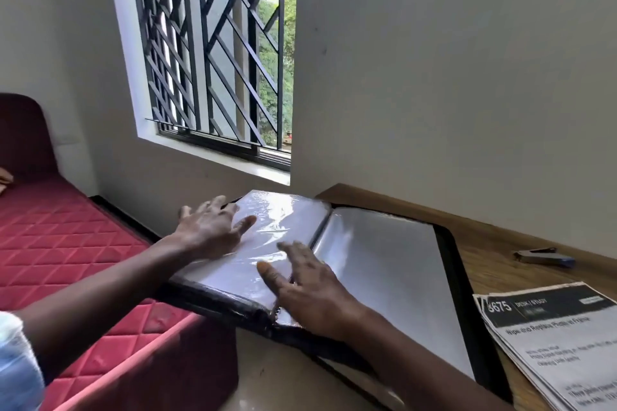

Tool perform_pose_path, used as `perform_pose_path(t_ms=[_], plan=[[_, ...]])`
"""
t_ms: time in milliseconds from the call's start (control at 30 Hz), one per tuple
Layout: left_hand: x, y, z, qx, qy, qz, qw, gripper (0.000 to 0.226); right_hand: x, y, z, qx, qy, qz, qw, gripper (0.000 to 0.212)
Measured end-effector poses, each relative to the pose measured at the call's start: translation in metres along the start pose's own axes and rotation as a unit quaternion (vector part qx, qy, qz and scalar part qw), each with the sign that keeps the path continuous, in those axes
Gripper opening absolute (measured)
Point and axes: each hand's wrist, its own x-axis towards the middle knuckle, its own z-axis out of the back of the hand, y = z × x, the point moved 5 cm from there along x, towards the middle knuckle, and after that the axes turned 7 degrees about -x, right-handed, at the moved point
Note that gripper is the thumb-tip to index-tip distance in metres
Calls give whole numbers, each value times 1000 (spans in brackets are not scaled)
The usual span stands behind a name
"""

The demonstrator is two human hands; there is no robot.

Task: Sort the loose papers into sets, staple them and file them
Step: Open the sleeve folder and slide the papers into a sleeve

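On the folder [384,260], left hand [213,227] and right hand [307,290] lie flat, fingers spread (contents lost in glare).

Wooden tabletop [492,272] against the wall [467,77], carrying an open black display folder [384,260] overhanging its left edge, a stapler [544,257] further right, and a stack of printed papers [551,337] at near right.

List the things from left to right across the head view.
Red mattress → left hand → right hand → stapler. The open folder and paper stack overlap these, so both are left out.
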Motion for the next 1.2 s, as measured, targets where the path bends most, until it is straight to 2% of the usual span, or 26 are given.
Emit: perform_pose_path(t_ms=[67, 200, 333, 400, 467, 533, 633, 700, 767, 867, 967, 1100, 1200], plan=[[-9, -26, 17, -19, -35, -46, 998, 76, -11, -8, 23, 19, -47, 1, 999, 70], [-31, -95, 21, -67, -68, -171, 981, 62, -45, -36, 71, -98, -126, -9, 987, 63], [-69, -192, 15, -202, 3, -296, 933, 35, -86, -97, 120, -110, -151, -90, 978, 51], [-81, -242, 3, -190, 27, -344, 919, 36, -113, -137, 146, -100, -184, -136, 968, 41], [-86, -285, -14, -158, 61, -371, 913, 41, -144, -174, 166, -100, -202, -183, 957, 39], [-85, -322, -32, -105, 98, -383, 912, 50, -174, -211, 181, -132, -223, -221, 940, 46], [-82, -359, -48, -42, 141, -383, 912, 64, -211, -255, 181, -165, -225, -292, 915, 37], [-79, -372, -54, -40, 172, -373, 911, 63, -226, -274, 174, -179, -222, -316, 905, 40], [-76, -379, -59, -72, 225, -370, 898, 53, -229, -283, 172, -180, -228, -320, 902, 43], [-72, -378, -65, -166, 283, -361, 873, 26, -224, -282, 172, -191, -237, -319, 898, 47], [-67, -372, -63, -330, 331, -330, 820, 30, -225, -279, 178, -182, -288, -324, 883, 52], [-67, -364, -47, -470, 308, -314, 765, 18, -232, -277, 197, -129, -345, -327, 871, 55], [-55, -363, -28, -569, 250, -303, 722, 13, -237, -274, 221, -29, -373, -326, 868, 47]])
